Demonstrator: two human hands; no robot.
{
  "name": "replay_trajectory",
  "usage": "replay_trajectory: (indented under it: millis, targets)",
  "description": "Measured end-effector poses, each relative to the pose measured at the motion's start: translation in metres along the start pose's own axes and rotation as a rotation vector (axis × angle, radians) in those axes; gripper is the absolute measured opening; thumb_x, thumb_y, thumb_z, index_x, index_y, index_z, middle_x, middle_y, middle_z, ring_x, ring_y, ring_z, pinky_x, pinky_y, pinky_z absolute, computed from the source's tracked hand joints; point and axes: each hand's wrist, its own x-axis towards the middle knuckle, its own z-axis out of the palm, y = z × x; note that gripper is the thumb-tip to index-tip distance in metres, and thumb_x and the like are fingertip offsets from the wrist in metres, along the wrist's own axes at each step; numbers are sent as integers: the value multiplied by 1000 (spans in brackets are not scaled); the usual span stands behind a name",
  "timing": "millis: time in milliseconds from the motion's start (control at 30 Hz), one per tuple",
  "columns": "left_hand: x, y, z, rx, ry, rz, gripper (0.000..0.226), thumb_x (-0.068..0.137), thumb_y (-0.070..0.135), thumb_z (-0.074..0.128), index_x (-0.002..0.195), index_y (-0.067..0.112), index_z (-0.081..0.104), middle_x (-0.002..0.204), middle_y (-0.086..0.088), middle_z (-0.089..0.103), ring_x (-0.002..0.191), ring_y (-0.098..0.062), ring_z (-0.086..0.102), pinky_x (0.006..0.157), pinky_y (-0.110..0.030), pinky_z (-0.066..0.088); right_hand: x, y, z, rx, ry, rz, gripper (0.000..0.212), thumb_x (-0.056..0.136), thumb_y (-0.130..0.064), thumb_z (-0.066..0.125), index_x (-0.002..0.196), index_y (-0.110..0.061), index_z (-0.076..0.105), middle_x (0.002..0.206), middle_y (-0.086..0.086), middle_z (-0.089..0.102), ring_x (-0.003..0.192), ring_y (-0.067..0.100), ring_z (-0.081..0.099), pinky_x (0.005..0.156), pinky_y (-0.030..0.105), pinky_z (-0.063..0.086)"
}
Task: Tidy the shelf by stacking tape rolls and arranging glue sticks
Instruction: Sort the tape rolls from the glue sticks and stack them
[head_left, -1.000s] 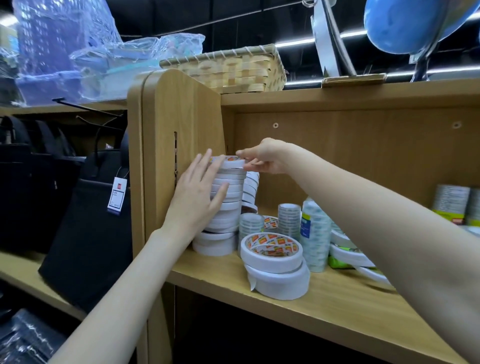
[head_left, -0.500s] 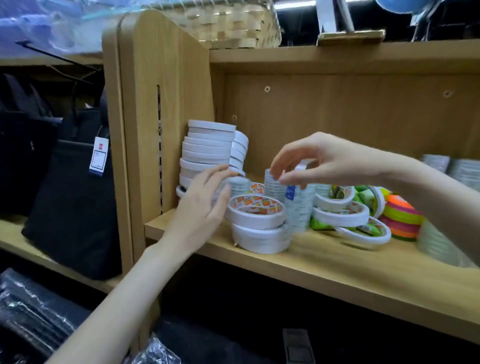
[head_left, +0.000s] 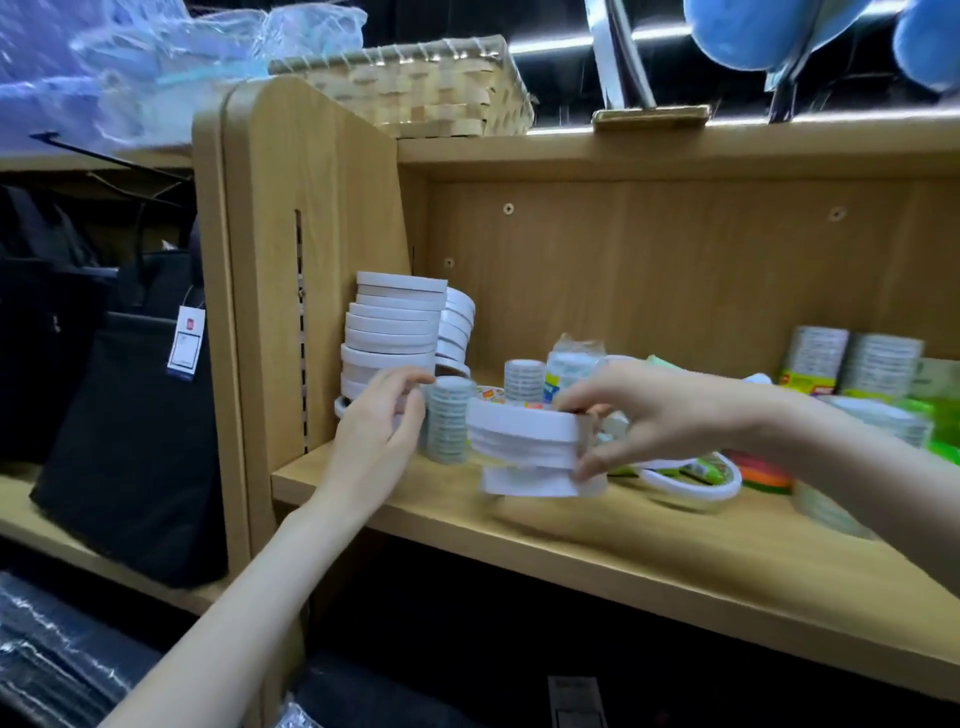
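Observation:
A tall stack of white tape rolls (head_left: 396, 327) stands in the left corner of the wooden shelf (head_left: 597, 561), with a second leaning stack (head_left: 458, 325) behind it. My right hand (head_left: 644, 415) grips a wide white tape roll (head_left: 522, 431) by its right side, thumb below and fingers on top; it sits on another white roll (head_left: 535, 480). My left hand (head_left: 379, 431) rests at the foot of the tall stack, fingers loosely curled beside a small column of clear tape rolls (head_left: 449, 421). No glue sticks are clearly visible.
More clear tape columns (head_left: 524, 382) and a wrapped pack (head_left: 574, 364) stand behind. Flat white rolls (head_left: 691, 483), green and orange tape (head_left: 763, 473) and printed packs (head_left: 852, 361) fill the right. A woven basket (head_left: 431, 88) sits on top; a black bag (head_left: 135, 431) hangs left.
My right hand came down from above the clear tape pack and took hold of the wide white roll at the front. My left hand lowered from the side of the tall stack to its foot.

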Motion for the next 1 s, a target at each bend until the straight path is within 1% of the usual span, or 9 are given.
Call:
replay_trajectory:
  millis: [167, 267, 367, 467, 533, 600, 733, 900, 1000]
  targets:
    - [6, -5, 15, 53, -53, 19, 33, 90, 27, 41, 115, 13, 56, 114, 1, 56, 106, -16, 52, 93, -26, 39, 4, -4, -55, 299, 192, 20, 14, 76, -5, 72, 87, -6, 64, 78, 4, 67, 76, 10, 57, 73, 38, 50]
    - [5, -4, 21, 164, -46, 77, 47, 87, 44, 38, 119, 16, 55, 123, 4, 52, 115, -14, 44, 99, -22, 30, 36, 5, -78, 209, 278, 73, 22, 74, -10, 74, 91, 0, 65, 88, 22, 68, 77, 16, 58, 74, 38, 47]
    - [-3, 8, 14, 3, 35, 125, 41, 86, 50, 36, 114, 29, 59, 123, 15, 50, 119, -5, 40, 102, -21, 29, 78, 22, -83, -61, 162, 214, 14, 75, -15, 75, 82, -10, 64, 80, 14, 66, 71, 14, 56, 63, 25, 44]
    - [-21, 18, 11, -57, -319, 264, 41, 82, 63, 42, 111, 40, 61, 128, 23, 46, 125, 2, 33, 106, -22, 24, 116, 39, -68, -241, 6, 354, 17, 73, -22, 76, 77, -18, 60, 73, -2, 57, 72, 16, 55, 53, 21, 41]
    - [-32, 18, 15, 153, -569, 390, 46, 78, 69, 45, 115, 46, 59, 124, 28, 49, 121, 5, 32, 103, -26, 26, 129, 44, -57, -242, -61, 385, 26, 75, -24, 75, 98, -19, 63, 84, -6, 58, 85, 17, 57, 62, 24, 46]
    - [-31, 14, 15, 279, -636, 410, 51, 77, 71, 42, 121, 48, 54, 123, 28, 49, 117, 7, 33, 95, -19, 25, 129, 40, -55, -216, 7, 352, 36, 79, -29, 72, 112, -18, 62, 99, -5, 61, 96, 15, 57, 75, 25, 45]
    - [-30, 15, 13, 226, -622, 375, 54, 74, 73, 40, 120, 48, 55, 120, 26, 52, 112, 4, 40, 90, -15, 28, 108, 19, -52, -237, 215, 245, 28, 85, -25, 65, 111, -16, 64, 106, -3, 64, 96, 12, 57, 77, 21, 39]
    - [-35, 16, 14, 206, -559, 287, 59, 71, 73, 44, 114, 36, 64, 115, 19, 57, 107, -2, 49, 94, -30, 41, 68, -14, -30, -254, 365, 88, 24, 85, -20, 62, 107, -12, 67, 106, 3, 66, 99, 18, 59, 86, 27, 42]
    - [-51, 20, 7, 162, -464, 279, 54, 76, 61, 49, 109, 22, 67, 111, 6, 63, 104, -12, 56, 93, -35, 44, 41, -40, -9, -161, 425, -18, 19, 86, -19, 61, 102, -13, 68, 93, -9, 62, 92, 10, 59, 85, 24, 43]
